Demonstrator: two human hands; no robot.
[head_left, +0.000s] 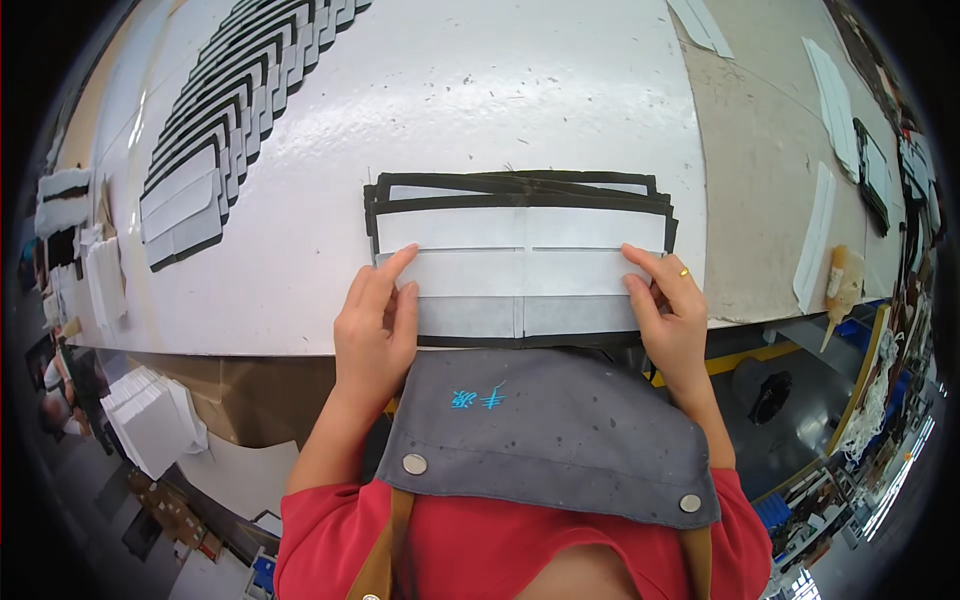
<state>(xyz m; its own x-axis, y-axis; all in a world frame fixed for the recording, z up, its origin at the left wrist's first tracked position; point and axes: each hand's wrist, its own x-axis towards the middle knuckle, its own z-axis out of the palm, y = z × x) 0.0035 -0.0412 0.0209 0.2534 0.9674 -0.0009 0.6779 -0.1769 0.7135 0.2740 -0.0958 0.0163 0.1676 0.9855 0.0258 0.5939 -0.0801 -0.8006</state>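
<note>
A flat rectangular panel (580,270) with black edges, white strips and a grey lower band lies before me at the table's front edge. It rests on several similar black-edged pieces, whose borders show behind it, slightly askew. My left hand (375,320) holds the panel's left side, index fingertip and thumb on its top face. At the opposite side my right hand (670,315), with a ring on one finger, does the same. The other fingers of both hands curl and are partly hidden. A lengthwise crease line and a vertical centre seam cross the panel.
Overlapping black-edged white panels (190,200) fan out at the far left of the white table (480,110). A beige board (745,200) adjoins on the right, with white strips (815,240) and a glue bottle (836,285). White sheets (150,420) are stacked at lower left.
</note>
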